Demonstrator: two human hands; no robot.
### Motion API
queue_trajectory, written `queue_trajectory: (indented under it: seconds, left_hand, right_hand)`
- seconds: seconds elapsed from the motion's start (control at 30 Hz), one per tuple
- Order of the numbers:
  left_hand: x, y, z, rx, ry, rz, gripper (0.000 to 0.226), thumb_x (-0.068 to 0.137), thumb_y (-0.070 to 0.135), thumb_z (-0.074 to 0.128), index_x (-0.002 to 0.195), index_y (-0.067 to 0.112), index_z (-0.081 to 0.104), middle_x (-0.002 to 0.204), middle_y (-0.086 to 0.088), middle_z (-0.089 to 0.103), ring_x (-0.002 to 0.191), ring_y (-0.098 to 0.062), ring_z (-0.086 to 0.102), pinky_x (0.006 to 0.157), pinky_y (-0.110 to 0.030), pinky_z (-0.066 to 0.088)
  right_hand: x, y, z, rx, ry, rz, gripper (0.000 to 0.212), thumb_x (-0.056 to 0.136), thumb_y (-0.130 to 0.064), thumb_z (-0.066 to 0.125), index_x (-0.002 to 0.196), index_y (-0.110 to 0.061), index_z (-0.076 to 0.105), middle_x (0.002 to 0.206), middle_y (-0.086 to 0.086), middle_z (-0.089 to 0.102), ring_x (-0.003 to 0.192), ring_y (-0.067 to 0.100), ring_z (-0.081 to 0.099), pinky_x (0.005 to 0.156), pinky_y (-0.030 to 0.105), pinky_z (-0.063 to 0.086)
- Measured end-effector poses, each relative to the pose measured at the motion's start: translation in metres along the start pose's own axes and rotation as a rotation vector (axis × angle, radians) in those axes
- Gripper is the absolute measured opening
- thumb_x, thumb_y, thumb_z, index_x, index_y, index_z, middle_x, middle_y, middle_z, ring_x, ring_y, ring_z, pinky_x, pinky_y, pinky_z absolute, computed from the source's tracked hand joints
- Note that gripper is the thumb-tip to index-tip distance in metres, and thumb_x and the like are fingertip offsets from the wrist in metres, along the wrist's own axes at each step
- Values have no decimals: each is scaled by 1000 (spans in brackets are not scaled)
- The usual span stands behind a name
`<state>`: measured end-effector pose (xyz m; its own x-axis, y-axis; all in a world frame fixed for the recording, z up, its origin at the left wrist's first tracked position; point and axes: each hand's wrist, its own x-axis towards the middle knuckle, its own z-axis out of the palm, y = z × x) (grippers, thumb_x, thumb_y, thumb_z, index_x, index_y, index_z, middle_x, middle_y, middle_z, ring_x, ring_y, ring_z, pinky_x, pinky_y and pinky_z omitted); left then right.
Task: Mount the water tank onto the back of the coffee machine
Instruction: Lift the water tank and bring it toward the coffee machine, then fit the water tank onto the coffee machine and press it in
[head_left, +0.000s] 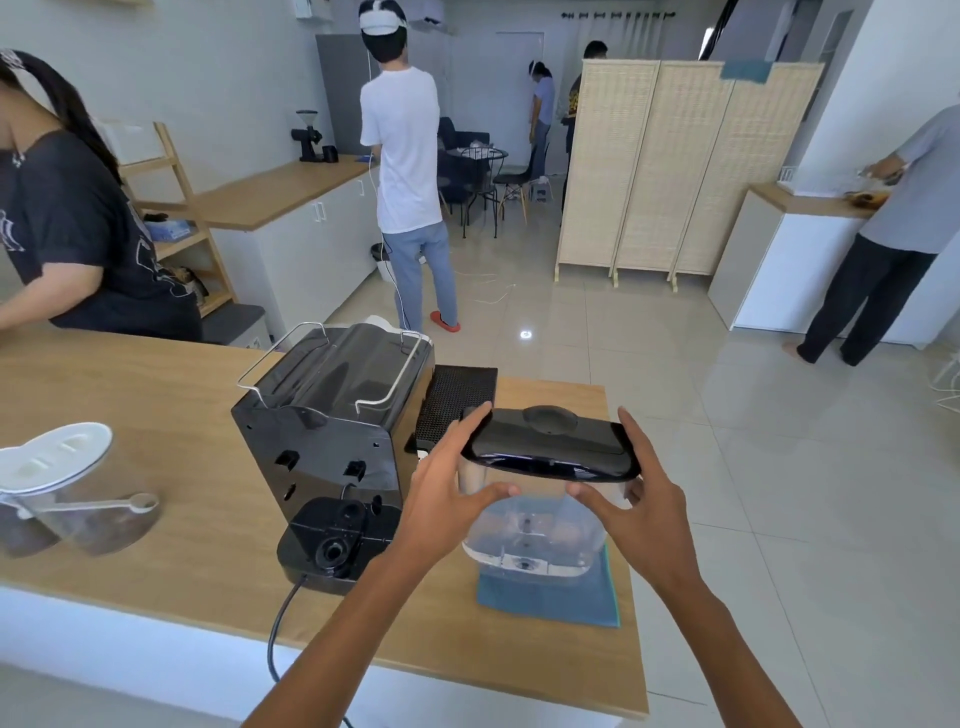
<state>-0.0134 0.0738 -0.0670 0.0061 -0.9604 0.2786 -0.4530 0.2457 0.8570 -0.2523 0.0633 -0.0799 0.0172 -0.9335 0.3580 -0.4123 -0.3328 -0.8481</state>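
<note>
The clear water tank (535, 535) with its black lid (550, 449) stands on a blue cloth (550, 597) near the counter's right end. My left hand (447, 493) grips its left side and my right hand (644, 499) grips its right side, thumbs across the front just under the lid. The black coffee machine (332, 415) stands just left of the tank with its back turned to me. At its foot the black tank seat (332, 540) with a round valve socket shows bare. A black power cord (278, 634) runs from the base over the counter's near edge.
A black perforated drip grid (457, 400) leans beside the machine's right side. A clear jug with a white lid and scoop (67, 483) holds coffee grounds at the counter's left. The wooden counter (156, 415) ends just right of the cloth. Several people stand around the room.
</note>
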Motion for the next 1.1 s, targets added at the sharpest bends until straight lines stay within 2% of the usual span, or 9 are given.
queue_trajectory:
  seconds: [0.17,0.23,0.33,0.37,0.5,0.67,0.83,0.93,1.1]
  left_hand:
    - [-21,25,-40,-15,76,32,95,71,48,82,154,38,38,153,12,52,142,-17,47,112,-54,44]
    - [-28,31,-56,6,103,47,94,71,47,81,154,34,39,148,3,59,127,-37,53,99,-58,49]
    - [-36,29,-83,41,144,88,95,70,42,83,154,29,42,146,8,61,104,-39,56,73,-28,58]
    - [-39,28,-92,37,156,92,95,70,39,84,154,28,42,144,3,63,103,-35,59,72,-20,55]
    - [-47,27,-128,40,179,52,95,71,15,91,153,18,44,120,-40,52,108,-41,45,87,-37,47]
    - [-48,3,-170,28,142,19,94,73,25,88,155,24,41,122,-38,49,115,-48,42,87,-53,40]
    - [-38,-36,-207,-9,98,-8,98,72,52,83,156,40,34,147,-10,58,128,-40,52,97,-55,51]
    - [-31,-55,-224,-74,66,1,100,70,67,78,156,43,33,157,11,48,144,-18,48,114,-51,44]
    - [-21,-72,-239,-84,59,10,99,71,55,83,156,37,35,159,13,43,147,-12,42,117,-49,41]
  right_hand:
    - [-5,-47,9,-31,10,-17,99,66,-64,74,153,-48,29,113,-26,59,104,25,63,84,19,49]
    - [-10,-65,17,-23,11,-33,99,65,-65,74,152,-48,29,118,-30,58,103,20,64,87,22,52]
    - [-16,-89,35,4,9,-49,99,66,-63,75,153,-45,31,123,-32,57,106,12,63,89,24,52]
    - [-19,-96,42,13,14,-55,99,66,-61,76,153,-44,32,124,-32,58,108,11,63,89,22,52]
    - [-21,-120,73,57,7,-58,96,70,-48,79,154,-37,34,121,-53,51,113,-16,57,92,4,42]
    - [-27,-144,121,55,24,-33,92,70,-47,77,152,-33,37,100,-31,61,77,-17,57,76,4,43]
    - [-25,-151,172,39,21,-10,95,70,-54,76,153,-40,31,123,-49,54,119,-8,59,98,18,48]
    - [-22,-156,196,30,40,3,97,72,-53,77,155,-39,29,136,-29,57,124,-1,58,106,30,49]
    - [-17,-161,220,21,59,28,97,74,-53,76,156,-35,27,143,-18,56,129,1,55,110,33,46]
